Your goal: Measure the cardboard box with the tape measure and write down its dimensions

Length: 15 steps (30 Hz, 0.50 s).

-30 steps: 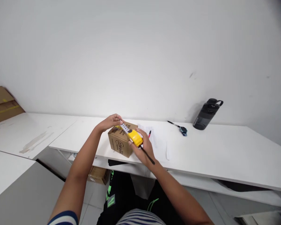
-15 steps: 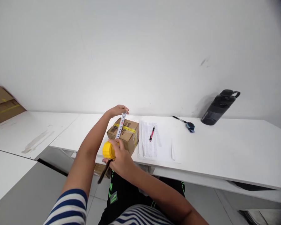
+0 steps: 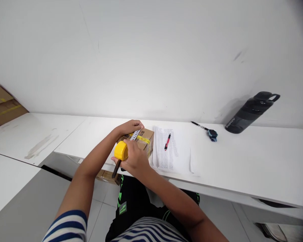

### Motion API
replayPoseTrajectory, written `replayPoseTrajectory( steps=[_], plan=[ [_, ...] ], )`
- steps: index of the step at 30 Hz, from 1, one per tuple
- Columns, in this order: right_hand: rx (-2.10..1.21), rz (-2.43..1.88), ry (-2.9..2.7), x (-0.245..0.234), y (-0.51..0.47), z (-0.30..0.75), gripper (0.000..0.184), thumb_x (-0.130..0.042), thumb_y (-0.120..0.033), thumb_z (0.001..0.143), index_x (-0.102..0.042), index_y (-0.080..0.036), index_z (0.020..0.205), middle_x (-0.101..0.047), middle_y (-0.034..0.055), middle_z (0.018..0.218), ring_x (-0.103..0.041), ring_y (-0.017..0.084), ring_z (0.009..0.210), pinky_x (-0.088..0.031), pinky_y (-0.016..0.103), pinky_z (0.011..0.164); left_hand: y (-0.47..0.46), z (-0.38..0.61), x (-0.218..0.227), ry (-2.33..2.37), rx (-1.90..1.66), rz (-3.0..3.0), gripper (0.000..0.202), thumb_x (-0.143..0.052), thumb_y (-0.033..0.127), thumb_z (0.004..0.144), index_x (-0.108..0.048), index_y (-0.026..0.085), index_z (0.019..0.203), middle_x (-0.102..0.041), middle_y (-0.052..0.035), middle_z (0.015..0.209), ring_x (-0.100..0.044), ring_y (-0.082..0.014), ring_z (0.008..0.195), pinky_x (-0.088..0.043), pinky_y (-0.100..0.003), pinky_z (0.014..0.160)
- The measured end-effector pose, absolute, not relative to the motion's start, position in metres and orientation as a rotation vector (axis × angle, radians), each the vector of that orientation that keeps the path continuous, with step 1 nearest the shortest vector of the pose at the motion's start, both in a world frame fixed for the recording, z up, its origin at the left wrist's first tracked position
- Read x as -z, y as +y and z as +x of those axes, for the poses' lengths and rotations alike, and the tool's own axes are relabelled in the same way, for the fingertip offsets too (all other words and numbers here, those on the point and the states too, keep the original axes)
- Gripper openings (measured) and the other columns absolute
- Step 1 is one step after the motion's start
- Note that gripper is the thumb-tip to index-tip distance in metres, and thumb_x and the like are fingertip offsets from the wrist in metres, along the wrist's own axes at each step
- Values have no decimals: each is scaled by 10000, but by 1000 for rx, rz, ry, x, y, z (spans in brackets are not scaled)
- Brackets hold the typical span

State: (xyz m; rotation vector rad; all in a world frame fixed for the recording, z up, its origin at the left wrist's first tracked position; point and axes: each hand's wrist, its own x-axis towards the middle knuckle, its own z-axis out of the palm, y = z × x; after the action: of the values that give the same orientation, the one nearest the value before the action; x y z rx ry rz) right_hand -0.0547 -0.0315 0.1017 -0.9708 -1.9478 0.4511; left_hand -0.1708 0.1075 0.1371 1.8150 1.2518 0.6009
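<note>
A small cardboard box (image 3: 146,133) with yellow tape sits near the front edge of the white table. My right hand (image 3: 136,159) is wrapped round the yellow case of a tape measure (image 3: 121,150) at the box's near side, a dark strap hanging below it. The white blade lies across the box top, numbers facing up. At the far edge of the box, my left hand (image 3: 131,126) is closed on the blade's end, its fingertips against the box. My hands and the case cover much of the box.
Right of the box lie printed sheets (image 3: 184,154) with a red and black pen (image 3: 167,142) on them. Farther right are a black pen (image 3: 199,125), a dark blue watch-like object (image 3: 212,134) and a dark bottle (image 3: 249,112). Cardboard boxes (image 3: 5,107) stand far left against the wall.
My left hand has come down from above onto the far edge of the box. The exposed blade is shorter, and the tape case has moved up closer to the box.
</note>
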Motion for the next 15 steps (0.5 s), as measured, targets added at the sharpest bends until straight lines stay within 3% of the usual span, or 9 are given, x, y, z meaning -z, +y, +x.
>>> replayPoseTrajectory(
  steps=[4, 8, 10, 12, 15],
  plan=[
    [-505, -821, -1797, -92, -31, -50, 667, -703, -437, 717, -444, -206, 1286, -607, 170, 1215, -601, 344, 1125, -517, 501, 915, 98, -166, -147, 1250, -762, 1851, 328, -661, 478, 771, -723, 171, 871, -720, -72, 899, -632, -209, 808, -483, -318, 714],
    [-613, -714, -1474, -92, -32, -37, 841, -687, -379, 717, -215, -220, 1395, -423, 209, 1439, -446, 335, 1331, -418, 546, 1045, 74, -155, -178, 1167, -1159, 1777, 342, -696, 483, 773, -704, 173, 918, -721, -84, 974, -635, -223, 900, -487, -349, 812],
    [-712, -693, -1357, -98, -35, -26, 854, -651, -367, 751, -149, -235, 1429, -330, 209, 1506, -389, 336, 1375, -430, 554, 1032, 57, -148, -188, 1141, -1257, 1755, 353, -687, 495, 791, -696, 179, 948, -713, -77, 948, -640, -240, 951, -485, -361, 859],
    [-788, -665, -1277, -105, -37, -11, 781, -604, -364, 798, -170, -267, 1440, -292, 181, 1535, -395, 333, 1369, -496, 533, 966, 40, -142, -189, 1110, -1199, 1781, 370, -678, 500, 796, -701, 187, 993, -709, -83, 984, -633, -274, 1041, -481, -374, 906],
    [-879, -663, -1167, -111, -34, 13, 641, -559, -363, 853, -257, -304, 1416, -293, 145, 1545, -527, 300, 1246, -584, 454, 830, 20, -142, -172, 1114, -1070, 1850, 565, -863, 415, 571, -703, 230, 1080, -670, -100, 1192, -495, -363, 1279, -392, -418, 1054]
  ],
)
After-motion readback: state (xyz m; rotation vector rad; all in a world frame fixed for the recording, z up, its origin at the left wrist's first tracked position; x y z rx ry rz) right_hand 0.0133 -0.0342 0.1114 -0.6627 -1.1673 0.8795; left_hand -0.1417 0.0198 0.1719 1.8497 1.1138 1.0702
